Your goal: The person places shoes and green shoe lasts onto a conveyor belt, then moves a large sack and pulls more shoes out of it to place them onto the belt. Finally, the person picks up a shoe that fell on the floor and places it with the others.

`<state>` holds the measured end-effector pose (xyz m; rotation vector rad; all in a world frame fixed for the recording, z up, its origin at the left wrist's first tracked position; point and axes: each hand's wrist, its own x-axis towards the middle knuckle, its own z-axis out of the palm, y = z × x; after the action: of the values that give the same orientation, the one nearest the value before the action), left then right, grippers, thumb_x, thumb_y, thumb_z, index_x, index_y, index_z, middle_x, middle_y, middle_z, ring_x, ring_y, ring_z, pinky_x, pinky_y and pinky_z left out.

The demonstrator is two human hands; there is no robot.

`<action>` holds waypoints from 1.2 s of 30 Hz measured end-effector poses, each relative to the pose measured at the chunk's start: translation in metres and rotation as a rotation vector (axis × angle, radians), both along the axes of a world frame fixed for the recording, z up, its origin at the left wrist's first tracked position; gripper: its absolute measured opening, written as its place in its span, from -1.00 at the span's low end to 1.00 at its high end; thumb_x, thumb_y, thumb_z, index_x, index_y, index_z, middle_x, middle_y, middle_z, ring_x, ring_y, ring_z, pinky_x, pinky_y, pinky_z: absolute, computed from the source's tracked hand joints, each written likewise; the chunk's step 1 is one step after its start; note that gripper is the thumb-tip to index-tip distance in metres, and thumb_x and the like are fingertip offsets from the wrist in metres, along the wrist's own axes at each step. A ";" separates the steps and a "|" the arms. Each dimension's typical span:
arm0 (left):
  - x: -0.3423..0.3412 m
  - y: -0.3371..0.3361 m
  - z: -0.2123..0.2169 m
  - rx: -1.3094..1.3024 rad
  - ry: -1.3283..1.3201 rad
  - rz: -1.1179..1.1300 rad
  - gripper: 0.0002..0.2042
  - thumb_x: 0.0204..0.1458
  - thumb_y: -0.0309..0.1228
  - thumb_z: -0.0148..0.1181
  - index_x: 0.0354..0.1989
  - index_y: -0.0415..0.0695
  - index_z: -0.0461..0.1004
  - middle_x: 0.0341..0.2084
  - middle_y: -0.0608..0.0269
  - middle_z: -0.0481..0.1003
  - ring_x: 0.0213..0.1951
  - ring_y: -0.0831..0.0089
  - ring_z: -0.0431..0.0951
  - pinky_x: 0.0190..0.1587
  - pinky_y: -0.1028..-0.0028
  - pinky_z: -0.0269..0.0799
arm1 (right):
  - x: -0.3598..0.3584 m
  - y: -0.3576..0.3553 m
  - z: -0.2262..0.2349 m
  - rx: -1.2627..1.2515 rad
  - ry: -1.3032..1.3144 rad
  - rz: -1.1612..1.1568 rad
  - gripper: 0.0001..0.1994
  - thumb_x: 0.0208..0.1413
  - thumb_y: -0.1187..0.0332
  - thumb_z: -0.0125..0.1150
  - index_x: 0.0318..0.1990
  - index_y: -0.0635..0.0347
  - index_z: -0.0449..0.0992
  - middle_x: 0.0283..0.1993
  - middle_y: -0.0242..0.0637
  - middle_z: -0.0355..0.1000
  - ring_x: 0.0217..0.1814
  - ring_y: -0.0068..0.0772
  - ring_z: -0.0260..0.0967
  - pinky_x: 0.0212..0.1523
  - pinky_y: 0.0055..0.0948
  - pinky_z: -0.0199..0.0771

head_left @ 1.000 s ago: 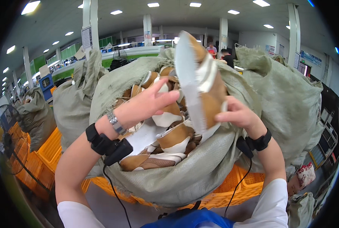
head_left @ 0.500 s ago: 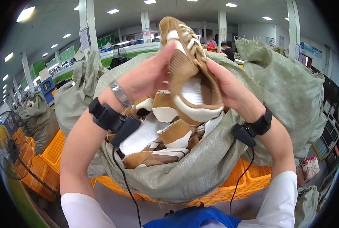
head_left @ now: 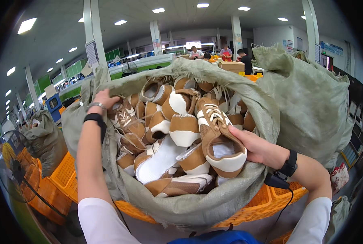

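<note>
Brown and white shoe uppers fill an open woven sack [head_left: 171, 205] in front of me. My right hand [head_left: 252, 144] grips one laced brown and white sneaker [head_left: 224, 160] by its side near the heel, thumb on the collar. That sneaker is tilted with its toe away from me and rests low over the pile. My left hand [head_left: 104, 99] is at the sack's left rim, thumb over the inner edge and fingers around the fabric, partly hidden. Beside it lies another laced sneaker [head_left: 129, 122] in the pile. A white insole-like piece [head_left: 159, 160] shows near the middle.
Orange plastic crates [head_left: 258, 199] stand under the sack. Another full sack [head_left: 307, 105] rises at the right, and a smaller one [head_left: 47, 138] stands at the left near a fan [head_left: 16, 164]. Several people work in the background beyond a cardboard box [head_left: 231, 66].
The sneaker has come down from in front of me to the pile in my right hand. My left hand has let go of it and moved left to the sack's rim.
</note>
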<state>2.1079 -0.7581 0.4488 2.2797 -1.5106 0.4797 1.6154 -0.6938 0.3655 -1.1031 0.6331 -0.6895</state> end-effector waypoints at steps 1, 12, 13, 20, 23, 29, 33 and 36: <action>0.016 0.002 0.009 -0.101 0.069 -0.107 -0.29 -0.21 0.06 0.17 0.04 -0.23 0.29 0.01 -0.13 0.32 0.07 0.09 0.30 0.11 0.33 0.21 | -0.002 -0.003 -0.003 -0.004 -0.016 0.001 -0.53 0.17 0.11 -0.04 0.09 0.30 0.24 0.10 -0.21 0.27 0.09 -0.40 0.27 0.12 -0.39 0.28; -0.190 0.105 0.032 0.445 0.043 -0.852 -0.74 -0.05 -0.28 0.03 -0.41 -0.26 0.48 -0.60 0.05 0.47 -0.58 0.38 0.50 -0.41 0.47 0.43 | -0.024 -0.008 0.021 -0.106 -0.257 -0.015 -0.52 0.10 0.14 0.04 0.09 0.27 0.25 0.05 -0.17 0.33 0.03 -0.34 0.34 0.11 -0.37 0.30; -0.214 0.106 0.020 0.854 0.159 -0.785 -0.73 -0.06 -0.29 0.02 -0.44 -0.29 0.48 -0.61 0.05 0.48 -0.58 0.40 0.52 -0.40 0.49 0.42 | -0.032 -0.021 0.019 -0.075 -0.273 -0.011 -0.51 0.10 0.11 0.02 0.10 0.25 0.25 0.04 -0.17 0.34 0.03 -0.33 0.34 0.11 -0.36 0.29; -0.133 0.010 -0.022 0.508 -0.129 -0.335 -0.65 -0.15 -0.15 0.07 -0.67 -0.22 0.53 -0.65 0.12 0.52 -0.55 0.33 0.55 -0.39 0.43 0.48 | -0.015 -0.032 0.010 -0.042 -0.157 -0.082 -0.56 0.11 0.05 0.00 0.09 0.02 0.28 0.04 -0.39 0.36 0.06 -0.48 0.31 0.08 -0.38 0.29; -0.131 0.007 -0.014 0.357 -0.169 -0.266 -0.56 -0.18 -0.05 0.15 -0.42 -0.29 0.49 -0.40 -0.02 0.52 -0.36 0.25 0.55 -0.23 0.38 0.44 | -0.009 -0.035 0.015 0.025 -0.139 -0.121 -0.57 0.13 0.04 -0.03 0.09 0.02 0.29 0.05 -0.40 0.35 0.06 -0.50 0.31 0.08 -0.35 0.29; -0.107 -0.032 -0.053 0.281 0.406 -0.634 -0.01 -0.18 -0.23 0.31 0.27 -0.27 -0.33 0.19 -0.11 0.07 0.19 0.30 0.12 0.18 0.45 0.05 | 0.024 -0.092 0.022 -0.106 0.014 -0.041 -0.41 0.04 -0.13 0.00 0.15 -0.01 0.19 0.16 -0.23 0.21 0.19 -0.33 0.15 0.18 -0.20 0.12; -0.118 -0.043 -0.050 0.179 0.435 -0.947 0.20 -0.34 -0.23 0.44 0.27 -0.15 -0.53 0.26 -0.05 -0.14 0.26 0.26 -0.03 0.24 0.40 -0.06 | 0.035 -0.127 0.028 -0.031 0.258 0.084 -0.13 -0.10 -0.34 -0.04 0.28 -0.02 -0.04 0.31 -0.07 -0.08 0.35 0.05 -0.19 0.24 0.10 -0.14; -0.128 -0.047 -0.052 0.204 0.678 -1.053 0.18 -0.33 -0.35 0.43 0.29 0.01 -0.52 0.27 -0.04 -0.19 0.25 0.25 -0.06 0.24 0.35 -0.08 | 0.041 -0.139 0.022 -0.058 0.260 0.204 -0.07 -0.13 -0.41 -0.10 0.31 -0.04 -0.14 0.35 -0.09 -0.18 0.36 0.16 -0.31 0.24 0.15 -0.22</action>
<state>1.9794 -0.8051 0.3966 1.2030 -2.0661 -0.6805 1.6566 -0.8329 0.3878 -1.3033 0.7122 -0.3939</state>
